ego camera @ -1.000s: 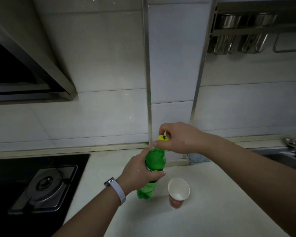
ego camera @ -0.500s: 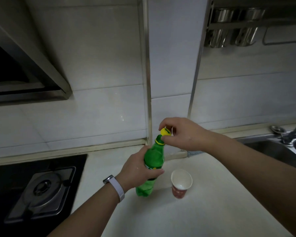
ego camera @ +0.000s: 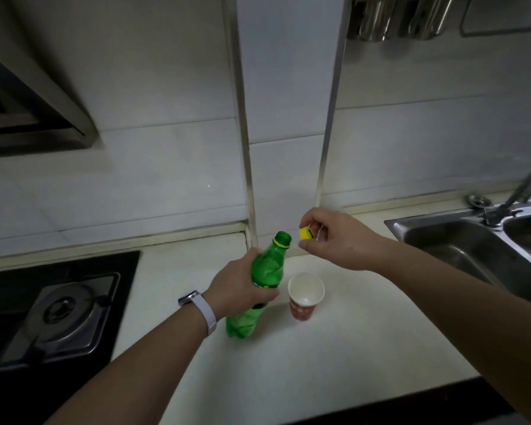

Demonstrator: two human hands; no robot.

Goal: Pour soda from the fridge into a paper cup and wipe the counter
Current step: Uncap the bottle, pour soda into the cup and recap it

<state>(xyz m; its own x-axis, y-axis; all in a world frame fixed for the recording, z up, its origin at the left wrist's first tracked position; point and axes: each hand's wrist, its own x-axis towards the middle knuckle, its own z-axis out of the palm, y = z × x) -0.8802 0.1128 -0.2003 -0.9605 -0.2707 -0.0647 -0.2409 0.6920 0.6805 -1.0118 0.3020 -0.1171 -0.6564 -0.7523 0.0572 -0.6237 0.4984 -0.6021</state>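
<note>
Green soda bottle (ego camera: 265,273) stands mid-bench, gripped by the left hand (ego camera: 242,285) to steady it; right hand (ego camera: 334,240) pinches the yellow cap (ego camera: 307,233) off, paper cup (ego camera: 305,294) just beside, ready for pouring.

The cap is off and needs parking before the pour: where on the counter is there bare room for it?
Bare counter lies right of the cup, out toward the sink, and along the near edge in front of the bottle. It is crowded between bottle and cup, where both hands work: the left hand grips the bottle, the right hand pinches the cap.
</note>
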